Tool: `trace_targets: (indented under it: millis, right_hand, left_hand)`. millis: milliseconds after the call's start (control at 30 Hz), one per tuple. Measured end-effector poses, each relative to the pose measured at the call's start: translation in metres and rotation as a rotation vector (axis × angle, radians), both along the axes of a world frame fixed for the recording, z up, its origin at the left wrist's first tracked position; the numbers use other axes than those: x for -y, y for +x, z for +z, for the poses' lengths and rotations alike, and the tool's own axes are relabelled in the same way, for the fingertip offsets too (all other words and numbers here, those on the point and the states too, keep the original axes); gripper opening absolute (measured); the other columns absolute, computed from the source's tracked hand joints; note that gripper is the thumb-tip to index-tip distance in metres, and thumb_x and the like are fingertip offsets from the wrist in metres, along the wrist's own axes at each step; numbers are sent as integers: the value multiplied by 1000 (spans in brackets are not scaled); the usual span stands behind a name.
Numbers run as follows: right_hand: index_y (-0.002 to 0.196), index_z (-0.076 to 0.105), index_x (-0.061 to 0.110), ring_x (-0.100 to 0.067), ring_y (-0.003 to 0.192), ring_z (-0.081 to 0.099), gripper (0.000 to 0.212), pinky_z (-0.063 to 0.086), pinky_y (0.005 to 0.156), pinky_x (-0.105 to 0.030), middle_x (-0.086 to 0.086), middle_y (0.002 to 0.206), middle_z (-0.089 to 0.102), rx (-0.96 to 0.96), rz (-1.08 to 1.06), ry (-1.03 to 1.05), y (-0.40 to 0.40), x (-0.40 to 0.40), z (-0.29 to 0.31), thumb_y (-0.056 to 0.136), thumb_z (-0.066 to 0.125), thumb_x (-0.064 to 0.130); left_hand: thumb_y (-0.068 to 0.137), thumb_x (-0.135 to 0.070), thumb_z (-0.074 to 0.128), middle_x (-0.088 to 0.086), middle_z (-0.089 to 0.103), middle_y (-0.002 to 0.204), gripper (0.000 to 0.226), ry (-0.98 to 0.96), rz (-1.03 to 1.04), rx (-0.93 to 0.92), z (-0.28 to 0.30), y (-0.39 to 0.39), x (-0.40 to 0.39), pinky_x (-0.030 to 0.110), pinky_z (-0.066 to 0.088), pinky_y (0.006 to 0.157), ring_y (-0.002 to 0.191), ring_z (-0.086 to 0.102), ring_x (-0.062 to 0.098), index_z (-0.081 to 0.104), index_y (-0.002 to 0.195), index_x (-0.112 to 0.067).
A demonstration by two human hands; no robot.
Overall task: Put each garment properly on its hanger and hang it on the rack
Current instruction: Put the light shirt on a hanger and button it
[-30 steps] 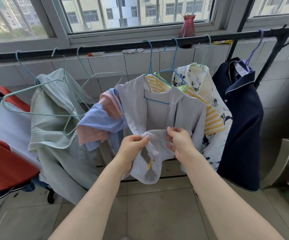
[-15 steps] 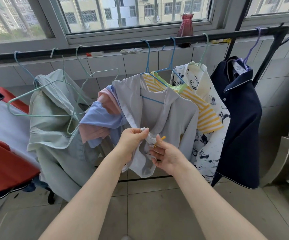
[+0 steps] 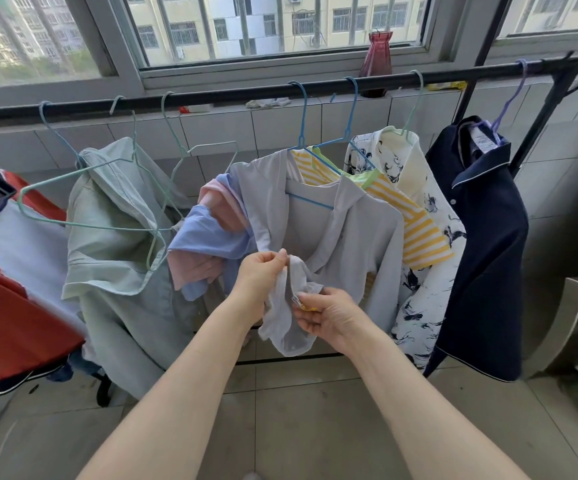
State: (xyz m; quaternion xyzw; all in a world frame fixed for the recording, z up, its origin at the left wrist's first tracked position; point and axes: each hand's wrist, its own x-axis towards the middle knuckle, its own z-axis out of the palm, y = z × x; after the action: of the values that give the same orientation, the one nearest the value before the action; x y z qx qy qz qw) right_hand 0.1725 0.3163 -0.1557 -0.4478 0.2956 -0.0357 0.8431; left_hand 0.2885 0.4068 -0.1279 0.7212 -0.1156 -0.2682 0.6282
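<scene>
A pale grey hooded jacket point(image 3: 346, 233) hangs on a blue hanger point(image 3: 310, 199) from the black rack bar point(image 3: 211, 95), its front open. My left hand point(image 3: 263, 282) pinches the jacket's left front edge near its lower end. My right hand point(image 3: 329, 313) pinches the small yellow zip pull point(image 3: 310, 309) and the fabric beside it. Both hands meet in front of the jacket's hem, which bunches between them.
On the bar hang a red and white top point(image 3: 7, 271), a mint shirt point(image 3: 124, 258), two empty mint hangers point(image 3: 107, 202), a pink and blue garment point(image 3: 204, 244), a yellow striped top point(image 3: 415, 223), a floral shirt point(image 3: 422, 271) and a navy shirt point(image 3: 488, 254). A red vase point(image 3: 377, 58) stands on the sill.
My right hand has dropped from the jacket's right front edge to the zip pull below. My left hand has stayed on the left edge, and the two edges are bunched closer together.
</scene>
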Motion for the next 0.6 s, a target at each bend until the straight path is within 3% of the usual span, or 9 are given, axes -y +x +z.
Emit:
trace_targets:
  millis: [67, 167, 200, 267, 333, 433, 500, 600]
  right_hand:
    - [126, 50, 2, -18, 66, 68, 41, 55, 60, -27, -14, 88, 69, -69, -73, -101, 0, 2, -1, 88, 67, 3]
    - [130, 33, 39, -22, 70, 70, 65, 58, 61, -30, -20, 107, 65, -18, -149, -173, -3, 5, -6, 89, 67, 2]
    - [129, 36, 44, -22, 74, 70, 63, 58, 64, -31, -20, 109, 65, 10, -148, -200, -4, 4, -5, 91, 65, 3]
    - [119, 62, 27, -21, 80, 69, 32, 57, 68, -31, -16, 107, 66, 18, -142, -260, -4, 3, -2, 96, 57, 5]
    - [102, 74, 14, -20, 92, 68, 23, 58, 75, -32, -10, 106, 69, -34, -103, -307, -4, 2, -1, 99, 52, 6]
    - [102, 73, 15, -17, 105, 61, 16, 53, 92, -38, -2, 108, 69, -88, 3, -361, -5, -2, -3, 94, 63, 25]
    - [102, 72, 17, -16, 105, 60, 27, 50, 95, -40, 1, 104, 69, -112, 50, -420, -4, -5, -4, 87, 70, 39]
    - [86, 71, 15, -23, 97, 63, 11, 50, 89, -40, -4, 90, 70, -89, 25, -495, -1, -7, -7, 87, 71, 27]
  left_hand:
    - [95, -13, 60, 11, 66, 94, 11, 25, 23, 13, 0, 4, 0, 38, 54, 77, 88, 61, 23, 70, 93, -11]
    - [87, 3, 58, 10, 60, 94, 22, 26, -1, 12, -2, 8, -1, 27, 45, 62, 77, 56, 19, 65, 102, -12]
    - [86, 3, 59, 10, 60, 96, 25, 25, -10, 17, -2, 7, -2, 25, 45, 61, 78, 56, 19, 64, 107, -11]
    - [87, 1, 60, 8, 60, 99, 28, 32, -9, 47, -3, 6, -2, 24, 44, 60, 81, 57, 18, 63, 112, -11]
    - [87, -1, 61, 7, 60, 102, 27, 29, 22, 84, -2, 6, 0, 24, 43, 59, 84, 58, 18, 63, 111, -13]
    - [87, -3, 62, 8, 59, 105, 28, 48, 27, 123, -1, 6, 5, 24, 45, 61, 91, 59, 21, 62, 114, -13]
    - [87, -4, 62, 9, 59, 108, 30, 92, -13, 162, 1, 3, 8, 24, 47, 62, 93, 60, 22, 61, 117, -11]
    - [88, -5, 64, 9, 58, 108, 34, 62, -53, 170, 4, -4, 12, 25, 52, 62, 83, 60, 18, 56, 120, -12]
